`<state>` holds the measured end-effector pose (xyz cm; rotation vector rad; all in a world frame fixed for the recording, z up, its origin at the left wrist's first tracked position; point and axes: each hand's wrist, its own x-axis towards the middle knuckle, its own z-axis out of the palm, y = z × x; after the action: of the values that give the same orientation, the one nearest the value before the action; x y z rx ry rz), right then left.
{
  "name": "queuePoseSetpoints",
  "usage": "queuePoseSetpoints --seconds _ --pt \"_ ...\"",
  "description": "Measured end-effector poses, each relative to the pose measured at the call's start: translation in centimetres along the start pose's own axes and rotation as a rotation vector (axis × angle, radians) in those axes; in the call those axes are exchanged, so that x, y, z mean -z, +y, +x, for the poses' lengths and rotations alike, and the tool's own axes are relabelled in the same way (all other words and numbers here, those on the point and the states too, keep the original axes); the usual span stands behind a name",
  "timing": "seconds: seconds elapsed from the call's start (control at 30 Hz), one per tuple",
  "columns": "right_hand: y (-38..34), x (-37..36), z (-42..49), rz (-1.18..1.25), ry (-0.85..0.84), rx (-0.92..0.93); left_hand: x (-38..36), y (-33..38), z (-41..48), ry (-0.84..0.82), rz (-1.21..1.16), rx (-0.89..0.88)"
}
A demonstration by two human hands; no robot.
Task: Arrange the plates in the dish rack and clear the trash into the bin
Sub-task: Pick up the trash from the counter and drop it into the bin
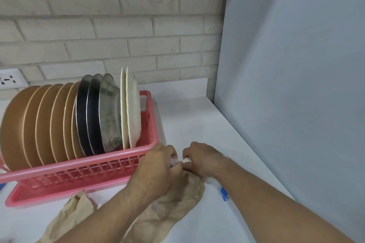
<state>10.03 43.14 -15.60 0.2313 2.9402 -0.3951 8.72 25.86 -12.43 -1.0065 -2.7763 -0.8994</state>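
A pink dish rack (83,171) stands at the left on the white counter. Upright in it are several brown plates (39,124), three steel plates (106,110) and two cream plates (132,108). Just right of the rack's front corner, my left hand (158,169) is closed around a clear crumpled plastic piece (173,161). My right hand (201,159) pinches a small white scrap (186,160) next to it. Both hands rest over a crumpled brown paper bag (177,205). What else they grip is hidden.
A second piece of brown paper (73,213) lies in front of the rack. A small blue and white wrapper (224,193) sits under my right forearm. A grey panel (296,85) bounds the counter on the right, a brick wall behind, a socket (9,81) at far left.
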Motion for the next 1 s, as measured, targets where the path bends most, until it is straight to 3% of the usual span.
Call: queuePoseSetpoints --seconds 0.17,0.33,0.57,0.8,1.0 --pt "-0.4 0.6 -0.4 0.08 0.119 -0.044 0.6 -0.6 -1.1 -0.043 -0.038 -0.074" --pt "-1.7 2.0 -2.2 0.168 0.302 -0.04 2.3 -0.4 -1.5 -0.036 -0.159 0.022" --pt "-5.0 1.2 -8.0 0.452 0.37 -0.113 5.3 1.0 -5.3 -0.105 -0.331 -0.035" --pt "-10.7 -3.9 -17.6 0.56 0.452 -0.144 6.1 -0.1 -13.0 -0.068 -0.351 -0.126" --pt "-13.7 -10.5 -24.9 0.697 0.454 -0.287 3.9 -2.5 -21.4 -0.181 -0.443 -0.178"
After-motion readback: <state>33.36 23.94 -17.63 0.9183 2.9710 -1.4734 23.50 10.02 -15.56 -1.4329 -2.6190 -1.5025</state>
